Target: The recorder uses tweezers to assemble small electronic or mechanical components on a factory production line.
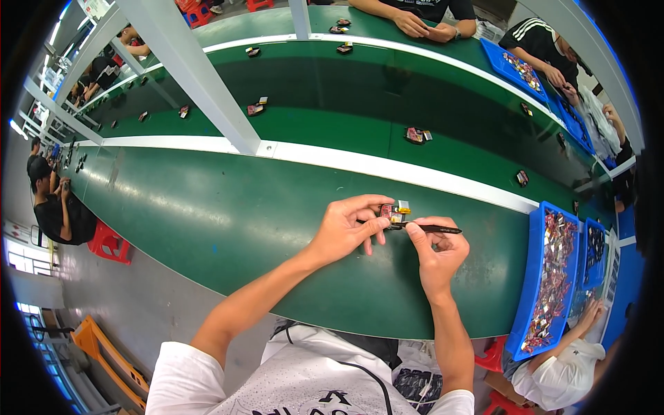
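My left hand [347, 225] holds a small electronic assembly [387, 210] between thumb and fingers, above the green bench [290, 197]. The assembly has a red circuit board, a black casing and a silvery and yellow piece at its right side. My right hand [440, 254] pinches a slim black tool, apparently tweezers [443, 229], pointing left. Its tip reaches the assembly beside my left thumb; whether it grips a part there is too small to tell.
A blue tray [532, 304] of small red boards stands at the bench's right end. Beyond a white rail [387, 178], a green conveyor belt [311, 138] carries several similar assemblies [415, 135]. A slanted white post [200, 76] rises at left. Other people work around.
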Action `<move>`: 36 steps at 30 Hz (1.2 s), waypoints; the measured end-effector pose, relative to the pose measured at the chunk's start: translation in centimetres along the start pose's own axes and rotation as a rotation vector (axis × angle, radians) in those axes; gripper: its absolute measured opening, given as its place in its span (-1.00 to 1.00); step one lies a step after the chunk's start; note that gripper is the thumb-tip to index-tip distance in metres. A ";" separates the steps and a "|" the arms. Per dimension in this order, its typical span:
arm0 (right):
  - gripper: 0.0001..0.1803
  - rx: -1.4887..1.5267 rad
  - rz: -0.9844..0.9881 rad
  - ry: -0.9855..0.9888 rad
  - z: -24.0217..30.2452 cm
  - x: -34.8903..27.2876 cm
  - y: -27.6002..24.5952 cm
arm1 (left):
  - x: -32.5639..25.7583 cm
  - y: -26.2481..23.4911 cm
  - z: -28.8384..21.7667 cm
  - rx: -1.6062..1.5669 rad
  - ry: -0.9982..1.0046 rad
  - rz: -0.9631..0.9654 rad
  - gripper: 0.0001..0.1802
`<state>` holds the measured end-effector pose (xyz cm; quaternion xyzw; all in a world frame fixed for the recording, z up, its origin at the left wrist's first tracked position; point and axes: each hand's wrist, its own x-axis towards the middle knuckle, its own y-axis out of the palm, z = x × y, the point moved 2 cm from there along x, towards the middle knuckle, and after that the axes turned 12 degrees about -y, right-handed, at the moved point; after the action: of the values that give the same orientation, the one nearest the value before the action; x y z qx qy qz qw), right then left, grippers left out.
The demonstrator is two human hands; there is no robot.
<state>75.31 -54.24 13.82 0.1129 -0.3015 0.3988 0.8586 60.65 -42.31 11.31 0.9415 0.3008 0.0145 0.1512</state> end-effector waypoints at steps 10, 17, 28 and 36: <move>-0.91 0.004 0.005 -0.018 -0.1 -0.3 0.5 | 0.3 -0.6 0.3 -0.085 0.014 0.020 -0.64; -0.91 -0.010 -0.007 0.016 -0.3 -0.7 0.5 | 0.4 -0.5 0.8 -0.065 0.022 -0.039 -0.67; -0.90 -0.035 -0.030 0.007 -0.5 -1.0 0.8 | 0.3 -0.6 0.6 -0.058 0.014 -0.075 -0.68; -0.89 -0.057 -0.023 0.001 -0.5 -1.0 0.7 | 0.5 -0.8 0.8 -0.038 0.040 -0.086 -0.68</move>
<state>74.47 -54.13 12.76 0.0916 -0.3108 0.3801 0.8663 60.73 -41.63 10.32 0.9241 0.3437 0.0327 0.1635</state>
